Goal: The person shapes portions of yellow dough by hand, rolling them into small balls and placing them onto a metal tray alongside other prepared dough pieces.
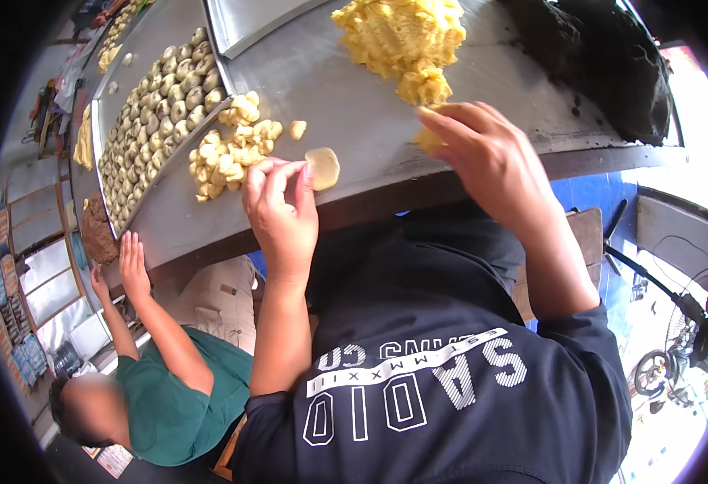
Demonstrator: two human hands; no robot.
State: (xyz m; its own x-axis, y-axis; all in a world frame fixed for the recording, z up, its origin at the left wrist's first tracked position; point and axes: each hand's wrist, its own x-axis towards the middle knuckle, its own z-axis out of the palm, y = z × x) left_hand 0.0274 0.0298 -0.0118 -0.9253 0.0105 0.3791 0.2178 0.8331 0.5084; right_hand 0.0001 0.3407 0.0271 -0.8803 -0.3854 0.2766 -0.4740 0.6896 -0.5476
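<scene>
From the head view, we judge the step in hand to be pairing a dough round with a portion of paste. Our left hand (281, 208) has its thumb and forefinger together at the left edge of a flat, round dough disc (323, 168), which lies at the near side of the metal table (277, 85); we read it as a light pinch, though we cannot tell whether the disc is lifted. Our right hand (491, 153) curves over the table edge with its fingers bent, and a small yellow lump (427, 140) shows beneath them; we cannot tell whether the fingertips are clamped on it or merely over it. Just beyond sits the mound of yellow paste (402, 36), apart from the disc. Left of the disc are a pile of small dough pieces (229, 157) and a metal tray (212, 118) packed with rounded dough balls (164, 101). The next move, as we see it, calls for a secure hold on a modest portion of paste, a short carry leftward to the disc, and a gentle left-hand grip so that the thin edge neither tears nor folds.
</scene>
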